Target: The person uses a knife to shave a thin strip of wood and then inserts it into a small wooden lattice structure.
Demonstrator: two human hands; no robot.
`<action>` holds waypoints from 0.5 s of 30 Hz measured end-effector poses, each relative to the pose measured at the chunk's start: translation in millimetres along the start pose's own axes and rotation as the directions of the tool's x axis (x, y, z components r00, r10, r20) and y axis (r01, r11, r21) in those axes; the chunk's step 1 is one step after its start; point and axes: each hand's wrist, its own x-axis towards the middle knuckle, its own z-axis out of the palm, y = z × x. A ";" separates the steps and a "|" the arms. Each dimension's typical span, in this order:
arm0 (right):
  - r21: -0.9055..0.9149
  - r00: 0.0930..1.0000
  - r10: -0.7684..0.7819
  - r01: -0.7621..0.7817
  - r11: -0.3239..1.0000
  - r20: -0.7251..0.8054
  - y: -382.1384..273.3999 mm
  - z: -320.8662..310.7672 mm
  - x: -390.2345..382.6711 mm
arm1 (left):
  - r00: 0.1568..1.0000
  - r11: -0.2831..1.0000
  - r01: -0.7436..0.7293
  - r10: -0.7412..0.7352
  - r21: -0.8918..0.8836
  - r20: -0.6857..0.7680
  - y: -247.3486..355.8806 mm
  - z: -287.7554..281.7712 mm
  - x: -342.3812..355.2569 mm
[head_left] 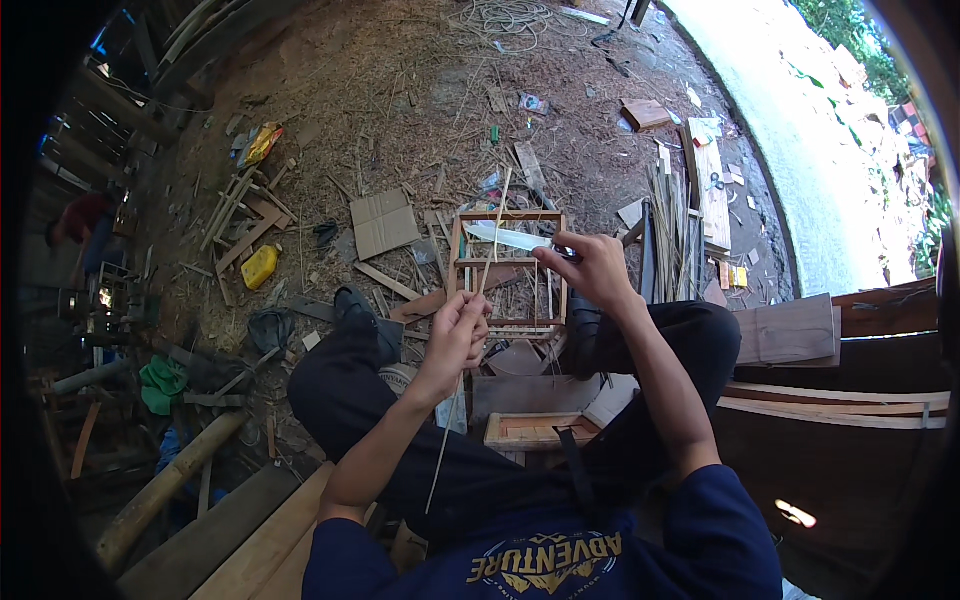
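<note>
The dirt floor (400, 90) takes up most of the view, strewn with straw, shavings and offcuts. A pale concrete wall (800, 150) curves along the upper right, and dark wooden planks (860, 400) lie at the person's right side. A thick bamboo pole (165, 485) lies at lower left, beside long boards (250, 545). The person sits with legs in black trousers (350, 390) spread apart.

Between the feet stands an open wooden frame (508, 272) of thin slats. A bundle of bamboo strips (675, 235) stands to its right, next to a plank (712, 195) with scissors (717, 181) on it. A piece of flat cardboard (384, 222) lies to the frame's left, and a yellow jug (259, 266) sits farther left. A smaller wooden frame (530, 430) rests close to the person's lap.

The right hand (592, 268) is closed around the handle of a knife (510, 237); its blade points left, over the top of the open frame. The left hand (455, 340) is closed, pinching 1 thin bamboo stick (480, 290) between fingers and thumb. The stick runs from near the lap up past the hand, and its upper part crosses the blade, which touches it just above the left hand.
</note>
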 end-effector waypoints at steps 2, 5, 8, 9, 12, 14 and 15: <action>0.066 0.995 0.059 -0.064 0.996 0.075 -3.9 -1.7 0.9 | 0.998 0.997 0.069 -0.069 0.022 -0.003 5.5 0.1 0.9; 0.118 0.990 0.078 -0.092 0.989 0.115 -7.5 -0.9 1.7 | 0.996 0.996 0.089 -0.089 0.029 -0.001 5.1 -1.1 4.4; 0.157 0.984 0.098 -0.121 0.980 0.148 -6.0 1.7 0.6 | 1.000 0.999 0.020 -0.020 0.040 0.015 8.2 3.7 4.2; 0.182 0.987 0.086 -0.111 0.977 0.139 -5.7 1.7 0.1 | 1.000 0.999 0.020 -0.020 0.042 0.017 8.7 4.4 4.0; 0.225 0.988 0.073 -0.103 0.969 0.138 -7.1 1.8 -1.0 | 1.000 0.997 0.019 -0.020 0.079 0.011 8.6 5.6 3.8; 0.242 0.987 0.072 -0.106 0.964 0.146 -8.2 2.0 -1.5 | 0.999 0.999 -0.031 0.030 0.031 0.017 5.8 7.5 6.8; 0.249 0.986 0.054 -0.092 0.964 0.155 -8.7 2.0 -1.6 | 0.999 0.999 -0.032 0.031 0.032 0.018 1.4 7.5 10.3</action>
